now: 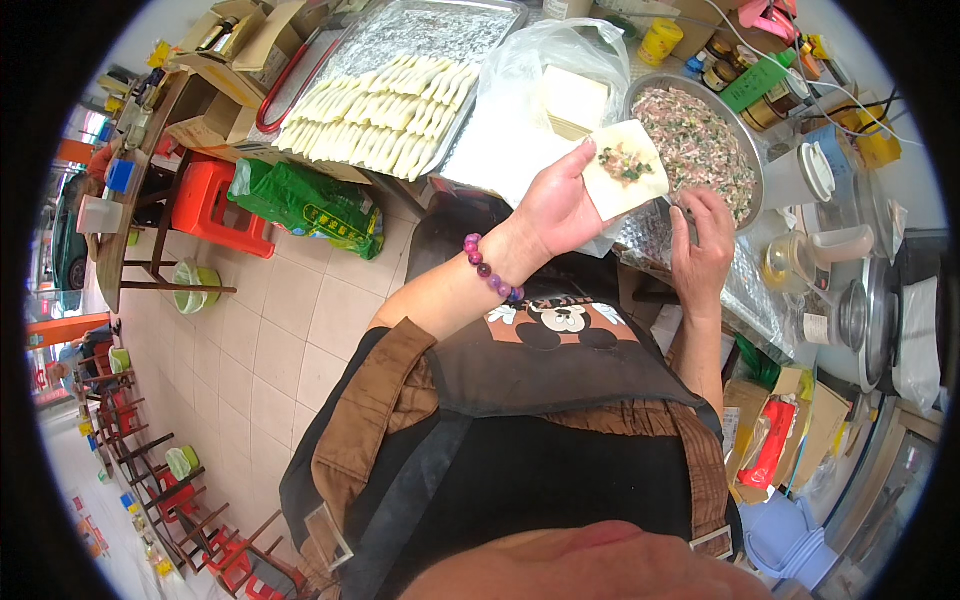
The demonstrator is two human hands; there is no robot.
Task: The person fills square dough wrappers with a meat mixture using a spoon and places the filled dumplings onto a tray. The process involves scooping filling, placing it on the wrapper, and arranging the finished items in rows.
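My left hand (555, 202) holds a square dough wrapper (649, 187) flat on its fingers, the thumb over one edge. A dab of minced meat filling with green bits (625, 165) lies on the wrapper's middle. Close to its right edge is my right hand (703, 232), fingers curled; whether a thin tool sits between them is unclear. Beyond it stands a metal bowl (760, 176) of minced meat and chopped greens (705, 139). A stack of wrappers (576, 94) lies by a clear plastic bag (510, 82). Rows of folded wontons (375, 112) cover the near part of a metal tray (442, 30).
Jars (720, 75) and a green box (757, 81) crowd behind the bowl. To the right are a lidded plastic container (799, 176) and a measuring jug (787, 262). A red stool (214, 210) and green bag (307, 206) stand on the floor at left.
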